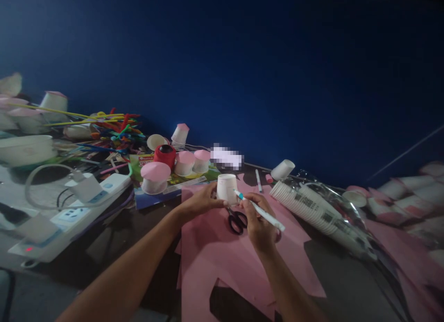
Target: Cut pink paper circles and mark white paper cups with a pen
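Note:
A white paper cup [227,188] stands with its narrower end up on pink paper [204,248]. My left hand [204,201] grips the cup's left side, the thumb low on its front. In my right hand [256,218] is a white marker [265,214] with a blue tip end, held like a pen. Its point is at the cup's right front; whether it touches, I cannot tell. Dark-handled scissors [237,221] lie between my hands, just below the cup. Another slim white marker [258,181] and a small pink cap-like piece [268,178] lie behind my right hand.
Pink-topped cups [155,171] and a red round object [164,156] stand at left, near colourful pipe cleaners [121,127]. A power strip [72,218] with plugs lies front left. Bagged stacked cups [312,206] lie at right. A blue wall [243,72] rises behind.

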`<move>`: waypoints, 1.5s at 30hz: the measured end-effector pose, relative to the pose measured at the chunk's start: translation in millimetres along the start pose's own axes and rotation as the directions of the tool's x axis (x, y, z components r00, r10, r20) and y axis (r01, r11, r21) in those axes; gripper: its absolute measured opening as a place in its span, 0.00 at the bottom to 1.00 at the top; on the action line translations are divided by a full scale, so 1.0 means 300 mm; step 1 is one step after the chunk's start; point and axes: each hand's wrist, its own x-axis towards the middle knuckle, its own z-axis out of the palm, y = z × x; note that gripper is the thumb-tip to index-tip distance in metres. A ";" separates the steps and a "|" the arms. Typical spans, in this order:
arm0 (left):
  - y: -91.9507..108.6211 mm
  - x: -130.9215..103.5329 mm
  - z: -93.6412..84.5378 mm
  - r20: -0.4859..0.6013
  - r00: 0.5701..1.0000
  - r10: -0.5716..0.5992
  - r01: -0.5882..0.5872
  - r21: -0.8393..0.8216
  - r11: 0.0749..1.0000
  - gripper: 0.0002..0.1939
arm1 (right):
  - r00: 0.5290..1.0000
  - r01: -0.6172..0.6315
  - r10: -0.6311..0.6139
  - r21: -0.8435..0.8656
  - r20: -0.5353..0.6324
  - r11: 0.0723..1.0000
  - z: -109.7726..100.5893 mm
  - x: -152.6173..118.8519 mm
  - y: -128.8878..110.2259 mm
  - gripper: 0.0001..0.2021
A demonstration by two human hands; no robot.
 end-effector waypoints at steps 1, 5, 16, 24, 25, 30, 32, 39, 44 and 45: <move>0.000 0.000 0.002 0.001 1.000 0.000 0.000 -0.009 1.000 0.29 | 1.000 0.004 -0.004 -0.006 0.003 1.000 0.001 0.000 0.000 0.06; -0.002 -0.001 0.009 -0.021 1.000 0.001 -0.001 0.002 1.000 0.27 | 1.000 0.028 -0.028 -0.031 0.014 0.999 0.002 0.001 0.002 0.06; -0.001 -0.005 0.020 -0.053 0.999 0.005 -0.003 0.026 1.000 0.27 | 0.998 0.048 -0.045 -0.093 0.039 0.994 0.003 0.010 -0.008 0.06; 0.000 -0.002 0.024 -0.067 0.998 0.020 -0.019 0.005 1.000 0.29 | 0.999 0.011 -0.010 -0.036 0.048 0.999 0.001 0.005 -0.001 0.06; 0.001 -0.003 0.025 -0.060 0.998 0.019 -0.019 -0.003 1.000 0.29 | 0.999 -0.017 0.018 -0.025 0.031 1.000 0.000 0.006 0.000 0.07; 0.004 -0.005 0.028 -0.021 1.000 0.017 -0.018 -0.046 0.999 0.29 | 0.999 -0.040 0.040 -0.029 -0.001 0.999 -0.005 0.012 0.006 0.07; 0.003 -0.004 0.028 -0.018 0.999 0.026 -0.027 -0.052 0.998 0.29 | 0.999 -0.035 0.035 -0.031 0.006 0.999 -0.005 0.011 0.008 0.07; 0.005 -0.004 0.025 -0.063 0.998 0.002 -0.003 -0.014 1.000 0.29 | 0.997 -0.001 0.003 -0.029 0.079 1.000 -0.005 0.004 -0.001 0.06; 0.013 -0.006 0.026 -0.051 0.999 0.000 -0.002 -0.050 0.999 0.29 | 1.000 -0.024 0.024 -0.031 0.005 0.999 -0.011 0.012 0.005 0.07; 0.013 -0.006 0.027 -0.046 0.999 0.000 -0.003 -0.053 0.999 0.29 | 1.000 -0.029 0.029 -0.029 -0.003 0.999 -0.011 0.013 0.008 0.07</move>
